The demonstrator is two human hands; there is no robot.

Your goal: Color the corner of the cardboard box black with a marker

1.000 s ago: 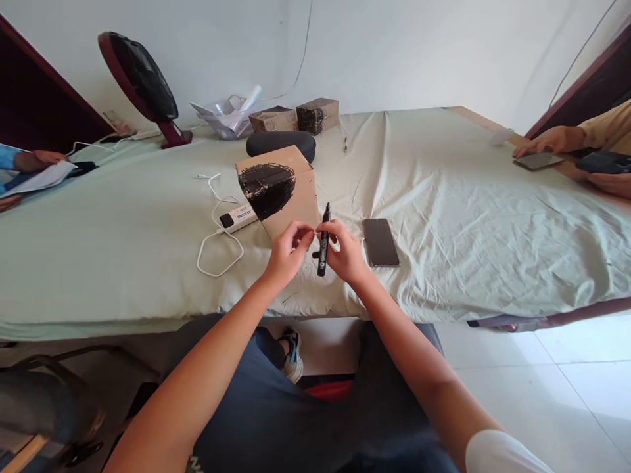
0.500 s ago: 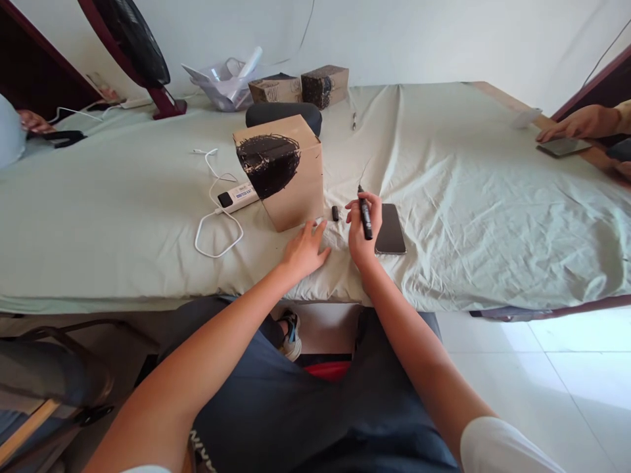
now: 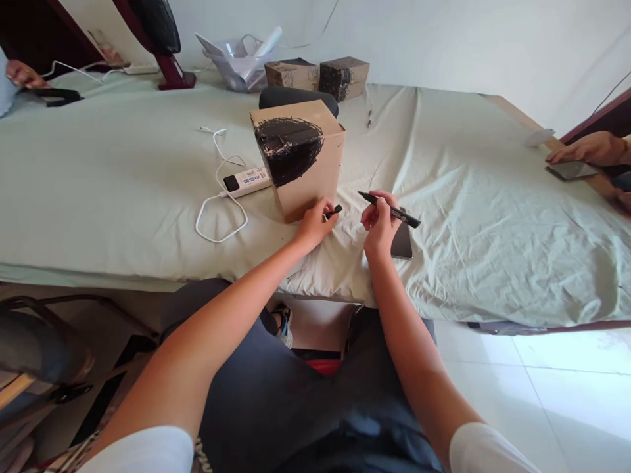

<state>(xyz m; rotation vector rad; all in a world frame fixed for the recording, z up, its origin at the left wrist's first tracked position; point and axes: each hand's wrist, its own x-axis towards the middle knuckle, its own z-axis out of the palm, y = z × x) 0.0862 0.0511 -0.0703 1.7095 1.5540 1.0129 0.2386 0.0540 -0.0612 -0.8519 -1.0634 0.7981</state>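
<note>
Across the pale green cloth (image 3: 148,197) at the near edge of the table, from where I sit at the far end of the feed, the left hand (image 3: 315,225) has its thumb and fingers pinching a small black cap (image 3: 334,211), while the right hand (image 3: 382,225) grips a black marker (image 3: 405,217) around its barrel, fingers closed on it. I read the step in hand as handling the marker and its cap apart from each other: the writing tip is bare. If I wanted the two joined, I judge the next move would call for turning the tip into line with the cap's mouth and easing them together, keeping the ink off fingers and cloth; which way that mouth faces I cannot tell. Relative to the grip, the marker lies slantwise through the right hand, its tip out to the left on the cap's side and its back end reaching over a phone (image 3: 403,244) partly hidden by that hand. The cap sits at the left fingertips, just beside the lower corner of a cardboard box (image 3: 325,167) bearing a black scribbled patch; whether the fingers touch the box I cannot make out.
</note>
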